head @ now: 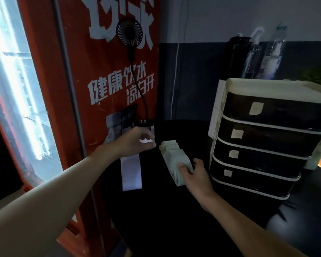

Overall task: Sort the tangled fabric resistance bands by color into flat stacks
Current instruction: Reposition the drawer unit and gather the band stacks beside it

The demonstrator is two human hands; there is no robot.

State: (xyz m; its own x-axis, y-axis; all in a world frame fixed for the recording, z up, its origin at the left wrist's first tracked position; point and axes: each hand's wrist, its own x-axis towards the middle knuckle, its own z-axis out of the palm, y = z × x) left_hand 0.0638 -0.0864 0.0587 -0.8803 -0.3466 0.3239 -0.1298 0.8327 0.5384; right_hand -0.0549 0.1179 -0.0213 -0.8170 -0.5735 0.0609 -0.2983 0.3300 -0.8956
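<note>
Your right grip [195, 175] clasps the near end of the green stack [171, 154], whose long axis runs away from you on the counter [174, 219]. Your left grip [137, 140] seems to pinch the far end of the pale band [131, 173], which lies parallel, just left of the stack.

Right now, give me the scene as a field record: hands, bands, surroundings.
left hand: pinches one end of the white band
white band: long flat strip, runs from that hand toward the camera over the dark table
right hand: grips the near end of the pale green stack, thumb on top
pale green stack: right of the white band, apart from it
drawer unit: dark drawers, pale labels, right of the stack
red cooler: left of table, black fan on it
</note>
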